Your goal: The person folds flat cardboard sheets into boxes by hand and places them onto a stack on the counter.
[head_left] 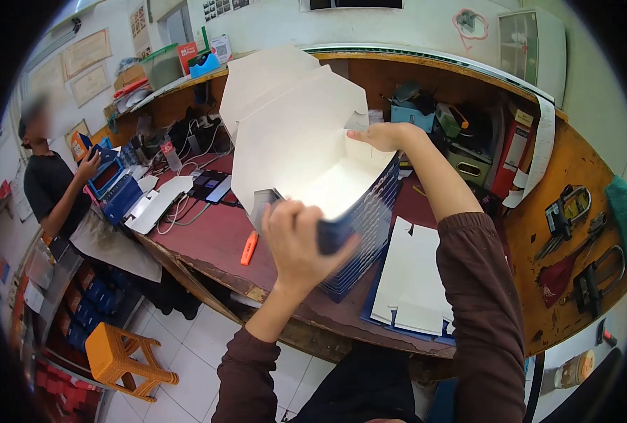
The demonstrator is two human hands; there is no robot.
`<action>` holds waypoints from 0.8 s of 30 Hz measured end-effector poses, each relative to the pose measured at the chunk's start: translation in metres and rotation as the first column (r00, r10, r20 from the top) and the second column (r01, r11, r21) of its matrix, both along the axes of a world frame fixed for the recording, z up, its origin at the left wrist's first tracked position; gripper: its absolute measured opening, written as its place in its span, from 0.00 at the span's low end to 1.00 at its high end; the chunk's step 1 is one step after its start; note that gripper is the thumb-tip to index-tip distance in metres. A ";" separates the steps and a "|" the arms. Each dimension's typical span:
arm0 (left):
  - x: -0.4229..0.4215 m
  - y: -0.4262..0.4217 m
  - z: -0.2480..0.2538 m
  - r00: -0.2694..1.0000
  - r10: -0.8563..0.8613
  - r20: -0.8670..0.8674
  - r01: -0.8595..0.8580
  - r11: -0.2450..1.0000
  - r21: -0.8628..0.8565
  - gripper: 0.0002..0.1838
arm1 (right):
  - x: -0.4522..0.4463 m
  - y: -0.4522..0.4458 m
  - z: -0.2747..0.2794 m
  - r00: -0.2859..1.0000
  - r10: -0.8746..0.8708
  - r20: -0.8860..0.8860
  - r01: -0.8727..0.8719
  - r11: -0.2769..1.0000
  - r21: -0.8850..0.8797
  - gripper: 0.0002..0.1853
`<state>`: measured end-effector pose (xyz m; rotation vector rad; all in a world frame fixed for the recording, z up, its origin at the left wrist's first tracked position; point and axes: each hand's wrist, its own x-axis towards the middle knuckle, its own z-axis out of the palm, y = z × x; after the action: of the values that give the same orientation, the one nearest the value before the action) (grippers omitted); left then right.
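Observation:
An open cardboard box (377, 211), dark blue with a pale pattern outside and white inside, stands tilted over the table edge with its large white lid flaps raised behind it. My left hand (299, 243) is on the box's near left side, its fingers bent over the rim and partly blurred. At the far right corner, my right hand (384, 137) grips the rim with its thumb inside. Flat white and blue cardboard pieces (416, 282) lie to the right of the box. An orange marker (249, 248) lies left of it.
A person (56, 183) stands at the left, holding something blue. Cables, phones and a bottle (170, 155) are on the table (215, 243). A red binder (514, 155) and boxes stand at the back right. An orange stool (127, 356) is on the floor.

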<state>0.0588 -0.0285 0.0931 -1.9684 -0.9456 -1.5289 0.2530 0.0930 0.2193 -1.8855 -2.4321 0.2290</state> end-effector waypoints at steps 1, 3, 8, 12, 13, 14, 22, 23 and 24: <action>0.001 0.000 0.002 1.000 -0.004 0.003 0.004 1.000 0.008 0.31 | 0.002 0.000 -0.003 1.000 0.001 -0.002 -0.001 1.000 -0.001 0.38; 0.002 0.000 0.004 1.000 -0.001 0.010 0.001 1.000 0.003 0.31 | 0.003 0.004 -0.010 0.993 -0.079 -0.089 0.086 0.993 0.077 0.38; -0.001 -0.001 0.005 0.999 0.007 0.039 -0.005 0.999 -0.038 0.31 | 0.017 0.011 -0.031 0.767 0.212 -0.606 0.214 0.805 0.553 0.33; 0.003 -0.014 0.001 0.979 0.200 -0.029 -0.202 0.971 -0.127 0.33 | 0.034 -0.053 -0.049 0.458 0.413 -0.787 0.296 0.764 0.573 0.25; 0.015 -0.017 -0.014 0.961 0.276 0.016 -0.275 0.961 -0.043 0.34 | 0.043 -0.076 -0.056 0.350 0.469 -0.811 0.204 0.807 0.555 0.24; 0.027 -0.020 -0.030 0.984 0.169 0.057 -0.168 0.986 -0.021 0.33 | 0.044 -0.105 -0.061 0.442 0.472 -0.763 0.256 0.748 0.612 0.24; 0.155 -0.043 -0.149 0.408 -0.879 -0.247 0.323 0.392 -0.861 0.40 | 0.073 -0.241 -0.151 0.238 0.286 -0.928 0.255 0.904 0.344 0.26; 0.160 -0.039 -0.153 0.354 -0.916 -0.190 0.296 0.302 -0.906 0.40 | 0.079 -0.252 -0.166 0.231 0.267 -0.935 0.229 0.919 0.319 0.26; 0.160 -0.036 -0.151 0.354 -0.915 -0.192 0.292 0.303 -0.907 0.40 | 0.080 -0.265 -0.170 0.274 0.181 -0.945 0.207 0.948 0.241 0.26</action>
<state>0.2193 -0.0643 -0.0582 -3.5849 -0.3038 -0.3096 0.3333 -0.1721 0.0489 -1.0102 -1.4071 0.6947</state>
